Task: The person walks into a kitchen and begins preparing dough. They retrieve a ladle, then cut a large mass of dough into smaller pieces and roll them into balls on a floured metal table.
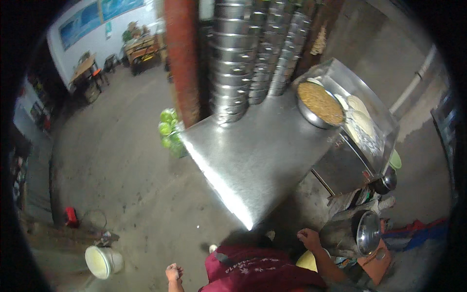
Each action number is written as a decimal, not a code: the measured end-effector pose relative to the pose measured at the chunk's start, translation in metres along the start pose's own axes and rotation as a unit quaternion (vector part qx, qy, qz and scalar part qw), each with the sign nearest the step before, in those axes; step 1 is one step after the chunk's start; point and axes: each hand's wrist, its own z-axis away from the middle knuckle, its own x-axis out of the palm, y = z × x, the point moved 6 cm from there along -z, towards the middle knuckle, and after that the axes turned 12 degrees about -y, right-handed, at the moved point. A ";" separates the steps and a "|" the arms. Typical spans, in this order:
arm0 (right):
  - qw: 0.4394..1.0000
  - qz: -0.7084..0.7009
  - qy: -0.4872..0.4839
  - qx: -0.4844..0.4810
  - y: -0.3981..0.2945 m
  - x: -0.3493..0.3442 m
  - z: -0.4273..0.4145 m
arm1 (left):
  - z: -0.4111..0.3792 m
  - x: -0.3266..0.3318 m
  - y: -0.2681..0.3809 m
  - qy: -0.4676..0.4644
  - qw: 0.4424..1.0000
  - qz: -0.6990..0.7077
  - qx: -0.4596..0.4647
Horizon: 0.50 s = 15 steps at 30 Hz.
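Note:
My left hand [174,272] hangs at the lower edge with its fingers curled; pale smears show on it, and whether it holds something is unclear. To the right of the maroon apron [255,266], my right hand [309,239] hangs with bent fingers, near a steel pot [339,235]. Neither hand touches the stainless steel table [262,149] in front of me. On the table's far right stands a metal bowl full of a brown, crumbly food [321,104]. Beyond it, flat rounds of pale dough [362,122] lie in a floured metal trough [377,140].
Tall stacks of round steel steamer tiers [231,69] stand at the table's back, beside a red post [182,65]. A bag of green produce [170,127] sits by its left corner. A white bucket [100,261] is on the floor at lower left. Tables [83,67] stand farther off.

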 end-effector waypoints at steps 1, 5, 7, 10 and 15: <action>1.000 -0.030 0.003 -0.002 0.020 -0.006 -0.007 | -0.004 0.019 0.013 -0.023 0.999 0.031 0.025; 0.999 -0.040 0.033 -0.002 0.067 -0.049 -0.024 | 0.039 0.159 0.094 -0.077 0.977 0.176 0.097; 0.994 -0.058 0.087 -0.022 0.089 -0.084 -0.029 | 0.069 0.235 0.125 -0.100 0.965 0.203 0.132; 0.983 -0.077 0.169 -0.006 0.132 -0.154 -0.016 | 0.106 0.361 0.140 -0.224 0.956 0.163 0.099; 0.951 -0.095 0.292 0.015 0.166 -0.271 -0.018 | 0.172 0.534 0.144 -0.367 0.925 0.048 0.081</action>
